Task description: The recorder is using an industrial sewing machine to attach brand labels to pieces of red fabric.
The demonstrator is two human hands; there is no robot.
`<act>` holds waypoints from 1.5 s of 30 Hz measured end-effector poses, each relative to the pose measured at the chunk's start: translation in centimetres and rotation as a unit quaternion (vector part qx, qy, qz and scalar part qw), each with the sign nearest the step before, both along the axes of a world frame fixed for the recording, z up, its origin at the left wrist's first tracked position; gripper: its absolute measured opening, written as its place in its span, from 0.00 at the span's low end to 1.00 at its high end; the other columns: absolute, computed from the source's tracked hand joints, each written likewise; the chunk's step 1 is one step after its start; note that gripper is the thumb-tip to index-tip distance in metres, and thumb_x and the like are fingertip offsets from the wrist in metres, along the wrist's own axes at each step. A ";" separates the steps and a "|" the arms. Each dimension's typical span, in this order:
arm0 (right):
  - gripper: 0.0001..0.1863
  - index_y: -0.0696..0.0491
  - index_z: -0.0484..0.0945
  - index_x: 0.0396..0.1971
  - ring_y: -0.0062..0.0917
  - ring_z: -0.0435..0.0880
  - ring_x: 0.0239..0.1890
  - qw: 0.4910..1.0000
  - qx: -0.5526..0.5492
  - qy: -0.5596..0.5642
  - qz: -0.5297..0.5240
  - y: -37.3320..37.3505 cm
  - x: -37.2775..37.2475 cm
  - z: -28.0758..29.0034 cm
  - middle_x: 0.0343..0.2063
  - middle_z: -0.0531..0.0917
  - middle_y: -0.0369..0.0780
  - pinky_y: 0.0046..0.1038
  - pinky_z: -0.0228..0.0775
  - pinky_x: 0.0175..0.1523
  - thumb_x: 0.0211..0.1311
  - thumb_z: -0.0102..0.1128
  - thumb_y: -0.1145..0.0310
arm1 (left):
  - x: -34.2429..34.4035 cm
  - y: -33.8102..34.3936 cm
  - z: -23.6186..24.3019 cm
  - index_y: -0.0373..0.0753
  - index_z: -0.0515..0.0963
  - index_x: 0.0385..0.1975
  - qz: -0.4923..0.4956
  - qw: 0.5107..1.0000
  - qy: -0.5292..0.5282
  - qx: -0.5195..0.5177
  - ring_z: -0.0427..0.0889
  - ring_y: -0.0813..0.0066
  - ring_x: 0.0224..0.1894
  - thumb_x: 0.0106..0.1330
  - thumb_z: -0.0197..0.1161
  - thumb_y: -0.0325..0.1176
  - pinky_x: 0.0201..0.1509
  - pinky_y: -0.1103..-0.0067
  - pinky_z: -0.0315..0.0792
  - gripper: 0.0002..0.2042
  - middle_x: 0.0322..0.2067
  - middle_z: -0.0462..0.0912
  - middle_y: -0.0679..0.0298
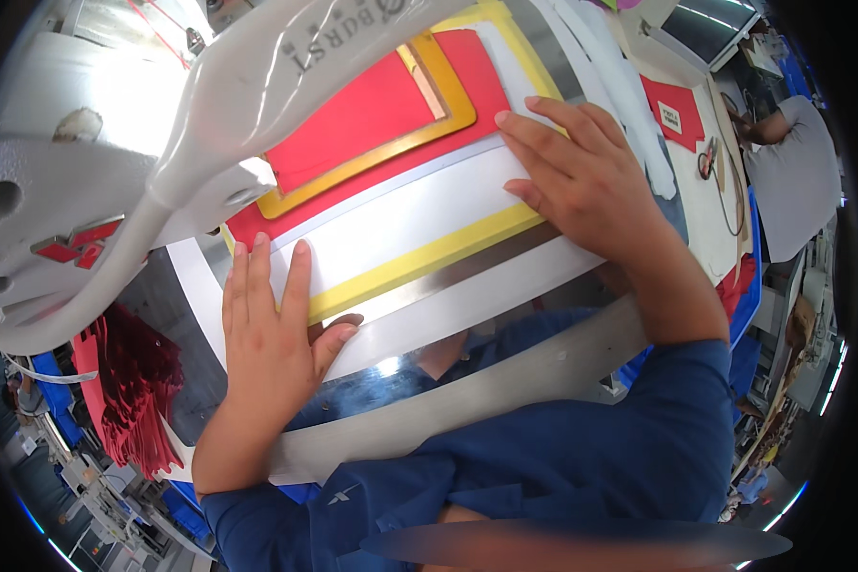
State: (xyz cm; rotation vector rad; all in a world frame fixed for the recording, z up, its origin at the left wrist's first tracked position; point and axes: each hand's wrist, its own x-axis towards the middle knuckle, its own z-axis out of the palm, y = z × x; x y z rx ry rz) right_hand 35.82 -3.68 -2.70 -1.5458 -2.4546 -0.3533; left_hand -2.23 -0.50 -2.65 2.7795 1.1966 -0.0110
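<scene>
White board [400, 224] carries a red sheet [489, 88], which uneven pressure could skew, as left hand [269, 329] and right hand [593, 191], grasping nothing, rest at the board's side edges

Grey lettering [348, 38] is running along the white tube [234, 95], slanting upward to the right. A red-and-white emblem [78, 239] is standing out on the pale machine [67, 186] at left. A white label [670, 117] with small dark print is lying on red cloth [688, 122] at right. A pale logo [344, 495] is showing on the navy shirt [562, 458].
</scene>
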 end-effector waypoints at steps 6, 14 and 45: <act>0.11 0.57 0.82 0.38 0.41 0.83 0.65 0.999 -0.017 0.047 0.014 0.1 0.2 -0.1 0.60 0.85 0.46 0.43 0.73 0.69 0.66 0.72 0.64 | 0.0 -0.2 0.1 0.38 0.65 0.80 -0.002 1.000 -0.001 -0.009 0.61 0.28 0.78 0.71 0.65 0.64 0.79 0.45 0.57 0.45 0.78 0.59 0.33; 0.12 0.57 0.79 0.39 0.44 0.81 0.69 0.990 -0.098 0.098 0.035 0.5 -0.5 -0.3 0.64 0.82 0.51 0.45 0.71 0.75 0.66 0.72 0.66 | 0.2 -0.1 0.0 0.38 0.67 0.78 -0.010 1.000 -0.002 0.002 0.63 0.27 0.77 0.71 0.62 0.67 0.78 0.43 0.60 0.45 0.75 0.62 0.29; 0.09 0.56 0.78 0.36 0.46 0.85 0.60 0.988 -0.077 0.135 0.013 -0.1 -0.2 -0.3 0.59 0.85 0.51 0.44 0.77 0.65 0.65 0.70 0.69 | 0.5 0.0 0.2 0.40 0.68 0.78 -0.023 0.999 -0.011 -0.022 0.62 0.25 0.76 0.70 0.64 0.65 0.78 0.45 0.60 0.44 0.76 0.59 0.28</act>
